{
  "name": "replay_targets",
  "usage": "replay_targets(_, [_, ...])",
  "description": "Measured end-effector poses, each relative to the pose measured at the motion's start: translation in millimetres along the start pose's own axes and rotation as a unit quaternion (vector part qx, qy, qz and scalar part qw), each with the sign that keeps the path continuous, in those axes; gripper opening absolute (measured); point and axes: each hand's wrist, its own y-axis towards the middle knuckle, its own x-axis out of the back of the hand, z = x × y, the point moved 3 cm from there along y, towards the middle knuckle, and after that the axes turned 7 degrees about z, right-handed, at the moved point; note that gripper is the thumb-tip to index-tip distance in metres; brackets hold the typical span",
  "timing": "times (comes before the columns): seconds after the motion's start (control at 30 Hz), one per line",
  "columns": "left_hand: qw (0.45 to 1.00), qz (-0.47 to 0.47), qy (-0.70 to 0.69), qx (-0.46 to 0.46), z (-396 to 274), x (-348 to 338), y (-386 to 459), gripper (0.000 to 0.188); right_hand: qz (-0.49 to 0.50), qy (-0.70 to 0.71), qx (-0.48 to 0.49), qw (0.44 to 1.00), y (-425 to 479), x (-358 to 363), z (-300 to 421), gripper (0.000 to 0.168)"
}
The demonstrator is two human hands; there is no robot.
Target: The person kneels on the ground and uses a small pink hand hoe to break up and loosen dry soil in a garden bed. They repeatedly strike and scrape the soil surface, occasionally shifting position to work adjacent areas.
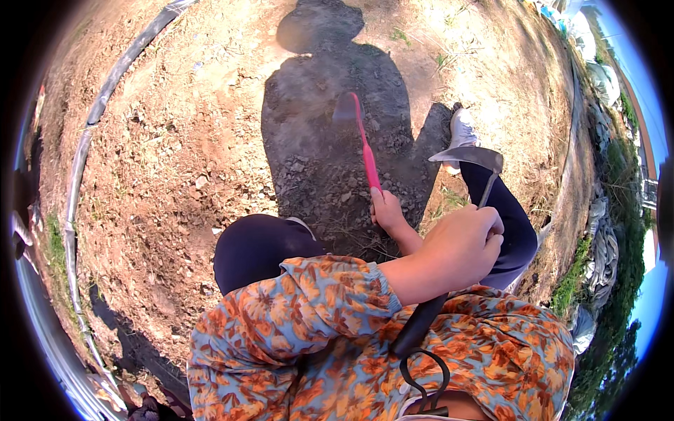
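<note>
My left hand (pixel 463 247) reaches across my body to the right, its fingers closed round the shaft of a curved-blade sickle (pixel 471 155). The sickle's metal blade is raised before my dark-trousered leg. A dark handle (pixel 421 326) shows below my left wrist; whether it joins the sickle's shaft is hidden. Farther forward, my right hand (pixel 388 211) grips a pink-handled tool (pixel 370 163) that points away from me. Its thin pink neck runs up to a flat, blurred blade over the shaded soil (pixel 295 184). My left hand and wrist partly cover the right forearm.
Loose dry soil with clods and straw surrounds my bent legs. A pale shoe (pixel 462 129) is planted at the right. A long grey hose or pipe (pixel 79 158) curves along the left. Crumpled plastic sheeting (pixel 603 252) and green plants (pixel 571 273) line the right edge.
</note>
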Motion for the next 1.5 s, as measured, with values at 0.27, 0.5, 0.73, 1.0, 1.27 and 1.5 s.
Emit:
replay_targets(0.27, [0.999, -0.017, -0.034, 0.008, -10.5, 15.1, 0.9, 0.018, -0.086, 0.034, 0.032, 0.995, 176.8, 31.7, 109.8, 0.044])
replay_targets(0.5, [0.999, -0.023, -0.029, 0.004, -9.1, 20.6, 4.5, 0.018, -0.052, -0.043, 0.003, 0.998, 209.7, 14.9, 105.3, 0.048])
replay_targets(0.73, [0.999, -0.024, -0.026, -0.004, -7.8, 20.7, 4.1, 0.018, -0.052, -0.068, 0.013, 0.996, 154.5, 12.0, 68.9, 0.053])
replay_targets(1.0, [0.999, 0.003, -0.025, 0.036, -7.5, 12.9, 3.8, 0.018, -0.035, -0.064, -0.01, 0.997, 100.8, 15.8, 37.2, 0.044])
replay_targets(1.27, [0.999, 0.011, -0.001, 0.032, -1.7, 3.8, 3.2, 0.019, -0.011, -0.024, -0.072, 0.997, -18.3, -10.9, -27.9, 0.041])
replay_targets(1.5, [1.0, -0.001, -0.003, 0.011, 0.9, -0.3, 2.5, 0.019, -0.068, -0.043, 0.024, 0.996, 28.7, 0.3, 5.2, 0.044])
